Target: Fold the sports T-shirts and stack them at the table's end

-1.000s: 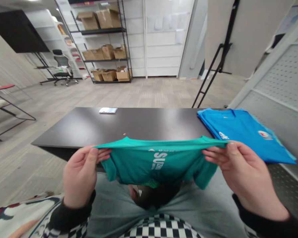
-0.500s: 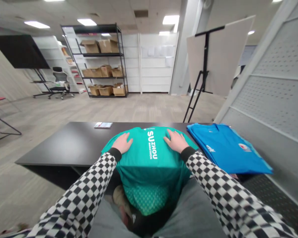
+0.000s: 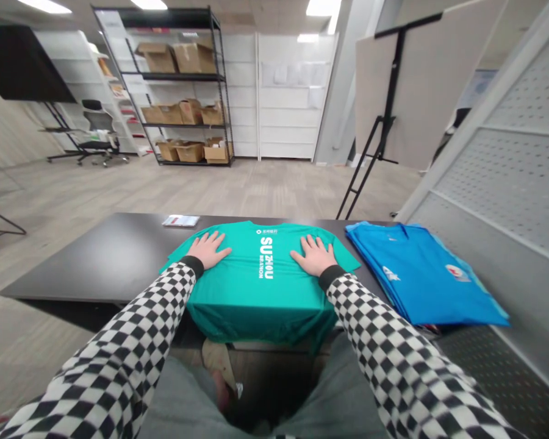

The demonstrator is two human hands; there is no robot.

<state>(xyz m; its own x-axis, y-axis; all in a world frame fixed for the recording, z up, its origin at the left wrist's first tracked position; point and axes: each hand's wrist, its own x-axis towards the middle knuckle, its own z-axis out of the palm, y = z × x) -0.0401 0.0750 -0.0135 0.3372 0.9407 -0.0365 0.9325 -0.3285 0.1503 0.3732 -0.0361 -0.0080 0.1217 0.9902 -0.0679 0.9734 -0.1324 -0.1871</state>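
A green T-shirt (image 3: 247, 286) with white "SUZHOU MARATHON" lettering lies spread on the dark table, its lower part hanging over the near edge. My left hand (image 3: 208, 249) rests flat on the shirt's left side, fingers spread. On the right side of the shirt, my right hand (image 3: 315, 255) lies with its fingers spread too, pressing on the cloth. Neither hand grips anything. Some wrinkles run through the fabric close to both hands.
Folded blue shirts (image 3: 421, 274) are stacked on the table's right end. A small flat card-like item (image 3: 181, 221) lies near the far edge of the table (image 3: 96, 262). Behind stand a shelf with boxes (image 3: 194, 58) and an easel board (image 3: 402, 91). A perforated partition (image 3: 498, 171) borders the right.
The green shirt has shifted farther onto the table, so less of it hangs down in front. Both hands have opened wider on the cloth. The view has tilted down slightly.
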